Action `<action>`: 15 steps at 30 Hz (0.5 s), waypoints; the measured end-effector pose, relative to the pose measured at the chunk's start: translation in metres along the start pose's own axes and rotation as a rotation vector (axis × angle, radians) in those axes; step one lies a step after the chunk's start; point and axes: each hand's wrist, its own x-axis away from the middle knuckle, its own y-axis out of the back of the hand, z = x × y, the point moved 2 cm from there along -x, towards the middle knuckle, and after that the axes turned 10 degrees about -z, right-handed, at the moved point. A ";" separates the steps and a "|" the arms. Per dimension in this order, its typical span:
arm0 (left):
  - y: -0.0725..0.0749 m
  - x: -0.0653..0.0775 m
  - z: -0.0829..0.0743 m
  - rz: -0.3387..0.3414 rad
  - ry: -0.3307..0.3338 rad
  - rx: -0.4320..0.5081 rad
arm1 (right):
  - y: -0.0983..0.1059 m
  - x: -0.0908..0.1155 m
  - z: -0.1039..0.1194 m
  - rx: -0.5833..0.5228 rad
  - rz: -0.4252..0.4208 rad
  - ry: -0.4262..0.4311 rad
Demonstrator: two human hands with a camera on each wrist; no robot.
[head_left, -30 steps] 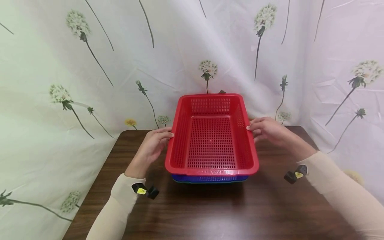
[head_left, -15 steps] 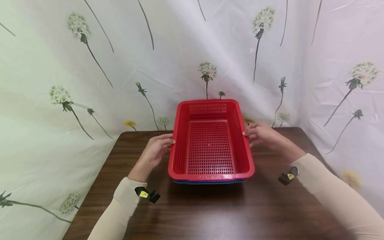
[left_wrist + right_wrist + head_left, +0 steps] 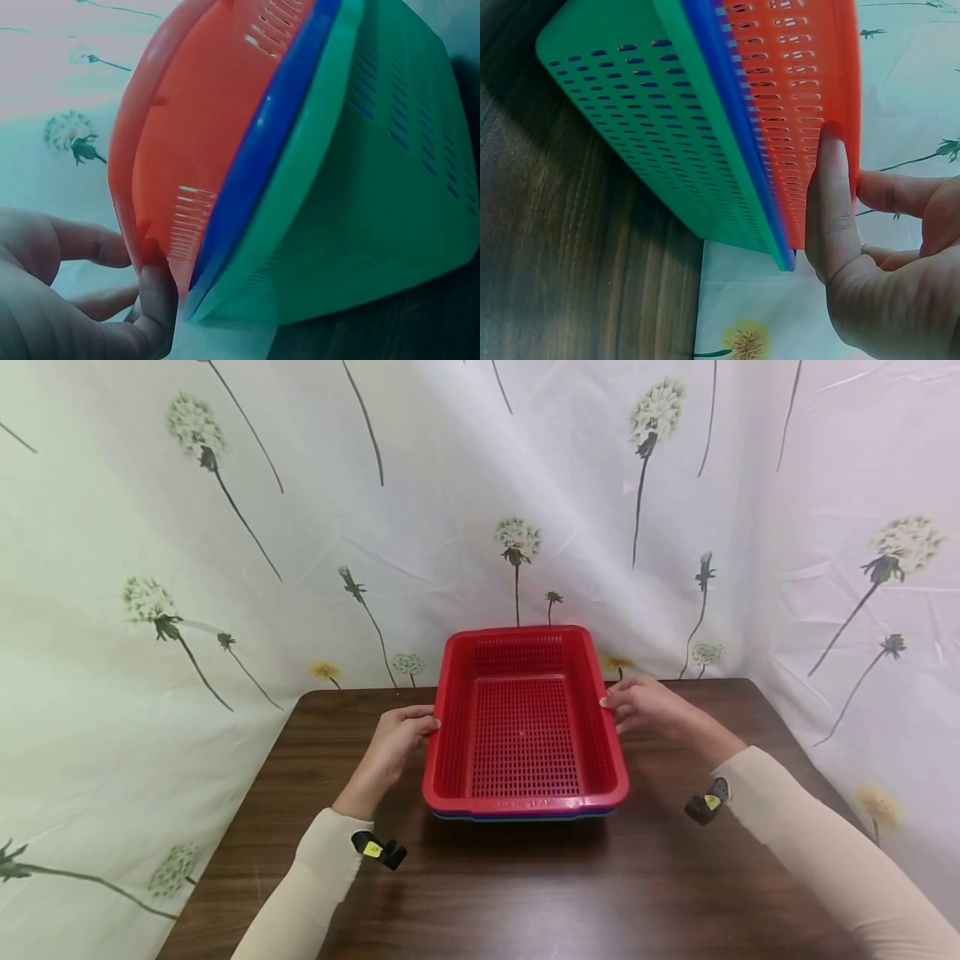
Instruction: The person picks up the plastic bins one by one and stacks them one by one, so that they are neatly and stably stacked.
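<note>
A red perforated plastic basket [image 3: 523, 804] sits in the middle of the head view, nested in a blue basket [image 3: 262, 142] that sits in a green basket [image 3: 337, 225]. My left hand [image 3: 396, 742] pinches the red basket's left rim between thumb and fingers. On the opposite side, my right hand [image 3: 647, 705] grips the right rim the same way. In both wrist views a band of red wall stands above the blue rim, which lies close against the green one. From the head, the two lower baskets show only as thin edges under the red front rim.
The baskets stand on a dark brown wooden table [image 3: 517, 893], toward its back edge. A white curtain [image 3: 420, 527] printed with dandelions hangs behind and along both sides. Each wrist carries a small black camera, such as the left camera [image 3: 379, 850].
The red basket has come down, with both hands lowering and the right hand shifting left. Less of the blue basket shows beneath its front rim now.
</note>
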 end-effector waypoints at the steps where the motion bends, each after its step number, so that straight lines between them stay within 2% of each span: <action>1: 0.000 0.001 0.000 -0.001 -0.007 -0.016 | 0.000 0.000 -0.001 0.001 0.000 -0.004; 10: 0.000 0.002 0.003 -0.014 -0.077 -0.142 | -0.003 -0.005 -0.009 0.022 -0.022 -0.026; 15: -0.003 0.000 0.005 -0.079 -0.155 -0.260 | -0.008 -0.004 -0.014 0.143 -0.041 -0.025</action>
